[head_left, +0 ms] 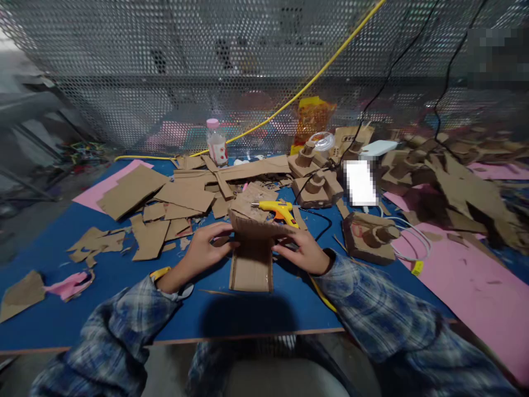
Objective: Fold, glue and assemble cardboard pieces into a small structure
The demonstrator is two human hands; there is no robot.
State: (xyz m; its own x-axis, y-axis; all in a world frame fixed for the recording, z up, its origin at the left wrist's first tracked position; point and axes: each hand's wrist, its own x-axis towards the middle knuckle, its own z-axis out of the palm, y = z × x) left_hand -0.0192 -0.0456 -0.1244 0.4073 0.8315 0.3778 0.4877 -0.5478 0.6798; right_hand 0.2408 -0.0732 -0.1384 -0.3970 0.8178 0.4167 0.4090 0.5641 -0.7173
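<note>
Straight in front of me is a folded piece of cardboard, its near panel low over the blue table and its far panel bent up. My left hand pinches the left side of the fold between thumb and fingers. On the opposite side my right hand grips the same cardboard near the fold. Just beyond the raised panel lies a yellow glue gun, nozzle to the left. Part of a yellow object shows by my left wrist; its kind is hidden.
Cardboard offcuts cover the table's left and middle. Boxy cardboard pieces with round posts stand right of the glue gun. A bottle with a pink cap stands at the back, before a perforated metal screen. Pink sheets lie right.
</note>
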